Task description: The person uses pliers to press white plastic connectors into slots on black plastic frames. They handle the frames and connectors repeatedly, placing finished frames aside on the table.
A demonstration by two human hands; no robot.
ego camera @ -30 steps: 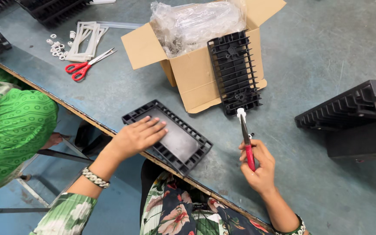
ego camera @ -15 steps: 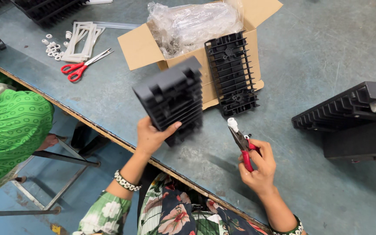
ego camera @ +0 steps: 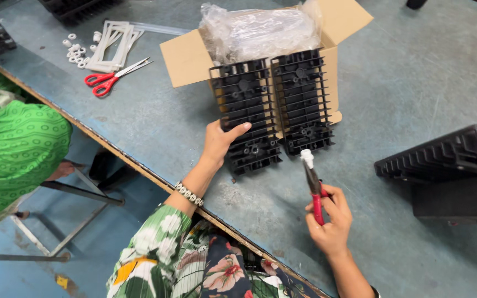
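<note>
My left hand grips the left edge of a black ribbed plastic tray, which leans upright against an open cardboard box. A second black tray leans against the box just to its right. My right hand holds red-handled pliers near the table's front, jaws pointing up and closed on a small white plastic piece.
The box holds a clear plastic bag. Red scissors, white frames and small white rings lie at the far left. Stacked black trays sit at the right. A person in green sits left of the table edge.
My left hand lifted the black tray off the table, turned it upright and set it leaning against the box beside the other tray. The right hand with the pliers stayed near the front.
</note>
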